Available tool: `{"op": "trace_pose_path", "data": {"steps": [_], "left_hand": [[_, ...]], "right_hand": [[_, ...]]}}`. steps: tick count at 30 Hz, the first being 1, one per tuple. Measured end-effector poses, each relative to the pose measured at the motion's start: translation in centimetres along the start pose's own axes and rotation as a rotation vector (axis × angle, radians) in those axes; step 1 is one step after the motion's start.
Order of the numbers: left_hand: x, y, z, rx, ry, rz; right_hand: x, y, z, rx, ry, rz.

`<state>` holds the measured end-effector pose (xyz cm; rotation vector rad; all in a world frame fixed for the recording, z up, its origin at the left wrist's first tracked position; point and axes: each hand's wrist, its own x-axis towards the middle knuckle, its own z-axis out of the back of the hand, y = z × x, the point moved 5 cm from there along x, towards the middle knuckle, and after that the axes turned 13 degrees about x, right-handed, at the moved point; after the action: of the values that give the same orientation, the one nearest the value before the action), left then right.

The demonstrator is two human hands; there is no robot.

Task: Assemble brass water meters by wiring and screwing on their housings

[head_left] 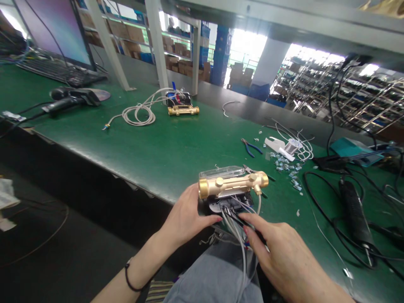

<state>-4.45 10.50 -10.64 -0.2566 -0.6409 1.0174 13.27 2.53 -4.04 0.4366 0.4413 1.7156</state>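
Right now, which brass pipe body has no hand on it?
The far brass pipe body, lying by the coiled white cable; the near one is in the left hand.

This is an electronics assembly workshop in a factory, as shown by the green-matted bench (135, 143) bearing brass meter bodies (183, 110), a solder spool (293, 146) and pliers (251, 147), with steel racks (334, 92) and cardboard cartons (176, 63) beyond.

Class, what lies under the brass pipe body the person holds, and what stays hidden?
Under the threaded brass pipe body sits a black housing with a clear plastic cover and grey cables. The left hand and right hand hide the rest of it.
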Motion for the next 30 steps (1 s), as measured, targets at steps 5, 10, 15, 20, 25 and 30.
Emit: {"op": "trace_pose_path", "data": {"steps": [5, 10, 15, 20, 25, 30], "left_hand": [[0.8, 0.0, -0.3, -0.068, 0.033, 0.015], [1.2, 0.2, -0.6, -0.042, 0.026, 0.02], [1.5, 0.1, -0.7, -0.078, 0.053, 0.024], [1.7, -0.3, -0.6, -0.096, 0.055, -0.007], [1.7, -0.6, -0.5, -0.028, -0.008, -0.052], [1.6, -0.9, -0.4, 0.006, -0.021, -0.066]], "right_hand": [[1.0, 1.6, 0.5, -0.179, 0.054, -0.103], [2.4, 3.1, 1.1, -0.296, 0.179, -0.214], [2.6, 3.9, 0.9, -0.34, 0.154, -0.226], [0.3, 3.1, -1.5, -0.259, -0.048, -0.209], [-2.2, 2.3, -5.2, -0.117, -0.451, -0.029], [-3.0, 1.4, -8.6, -0.038, -0.611, 0.037]]}}
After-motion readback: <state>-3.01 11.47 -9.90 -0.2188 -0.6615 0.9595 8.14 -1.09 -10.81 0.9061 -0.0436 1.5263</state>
